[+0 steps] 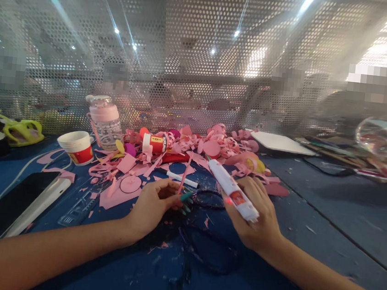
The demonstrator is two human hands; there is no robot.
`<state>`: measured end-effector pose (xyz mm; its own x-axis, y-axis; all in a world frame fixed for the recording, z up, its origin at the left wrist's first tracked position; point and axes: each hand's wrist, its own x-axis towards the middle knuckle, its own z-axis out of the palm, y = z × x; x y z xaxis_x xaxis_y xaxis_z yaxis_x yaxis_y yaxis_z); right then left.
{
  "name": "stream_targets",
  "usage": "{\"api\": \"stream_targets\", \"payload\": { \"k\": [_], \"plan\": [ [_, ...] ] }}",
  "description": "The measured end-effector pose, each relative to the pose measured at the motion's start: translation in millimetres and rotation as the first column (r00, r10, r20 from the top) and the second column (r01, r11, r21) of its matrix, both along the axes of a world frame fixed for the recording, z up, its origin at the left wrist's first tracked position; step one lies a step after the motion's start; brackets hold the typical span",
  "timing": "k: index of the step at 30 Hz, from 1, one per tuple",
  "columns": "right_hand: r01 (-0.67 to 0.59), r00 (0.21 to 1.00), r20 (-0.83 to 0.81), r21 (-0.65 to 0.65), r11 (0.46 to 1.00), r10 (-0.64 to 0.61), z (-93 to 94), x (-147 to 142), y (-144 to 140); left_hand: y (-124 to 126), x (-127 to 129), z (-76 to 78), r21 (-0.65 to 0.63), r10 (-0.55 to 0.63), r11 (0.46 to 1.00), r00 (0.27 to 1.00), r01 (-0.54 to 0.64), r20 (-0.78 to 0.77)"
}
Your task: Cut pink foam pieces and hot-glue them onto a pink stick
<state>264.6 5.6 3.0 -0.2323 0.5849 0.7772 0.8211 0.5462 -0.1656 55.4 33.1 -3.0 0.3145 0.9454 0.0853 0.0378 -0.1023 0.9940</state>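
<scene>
On the blue work table (328, 210), directly in front of me, both my hands are engaged. My right hand (258, 216) is clenched around a white glue tube (232, 189) with a red label; the tube runs diagonally across my fingers, its far end pointing up and left toward the paper pile, its near end resting over my knuckles. My left hand (154, 203) is pinched on a thin pink paper strip (186, 174), thumb and fingertips closed at its lower end, so the strip stands tilted upward from the grip. The strip sits just left of the tube, the two not touching. A small green piece (186, 196) shows at my left fingertips; I cannot tell what it is.

Beyond my hands lies a heap of pink paper scraps (213, 149), with a white marker pen (178, 176) at its near edge and a red-labelled small bottle (154, 143) lying on it. Further left stand a clear water bottle (105, 122) and a white paper cup (75, 146). A dark phone (5, 210) lies near my left forearm, a clear ruler (81, 205) beside it.
</scene>
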Motion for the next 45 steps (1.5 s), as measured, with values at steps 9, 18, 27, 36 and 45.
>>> {"api": "stream_targets", "payload": {
  "k": [9, 18, 27, 36, 45],
  "plan": [
    [0.207, 0.962, 0.204, -0.106, 0.973, -0.182, -3.3, -1.5, 9.4, -0.1, -1.9, -0.8, 0.049, 0.003, 0.999, 1.000, -0.002, -0.013],
    [-0.032, 0.999, 0.019, -0.053, 0.998, 0.033, 1.1, -1.8, 0.3, 0.2, -1.8, 0.9, 0.032, 0.015, 0.999, 1.000, -0.016, 0.016],
    [-0.328, 0.945, -0.039, -0.153, 0.932, 0.326, 5.4, -2.5, -8.8, 4.4, -1.2, -4.3, 0.042, 0.039, 0.998, 0.999, -0.038, -0.009],
    [-0.350, 0.937, -0.060, -0.200, 0.915, 0.345, 5.0, -5.7, -9.2, 2.2, -1.0, -2.7, 0.015, 0.049, 0.999, 0.999, -0.049, -0.006],
    [-0.325, 0.945, -0.047, -0.193, 0.926, 0.322, 4.1, -6.9, -8.9, 1.5, -1.5, -1.6, 0.016, 0.056, 0.998, 0.998, -0.055, -0.026]
  ]
}}
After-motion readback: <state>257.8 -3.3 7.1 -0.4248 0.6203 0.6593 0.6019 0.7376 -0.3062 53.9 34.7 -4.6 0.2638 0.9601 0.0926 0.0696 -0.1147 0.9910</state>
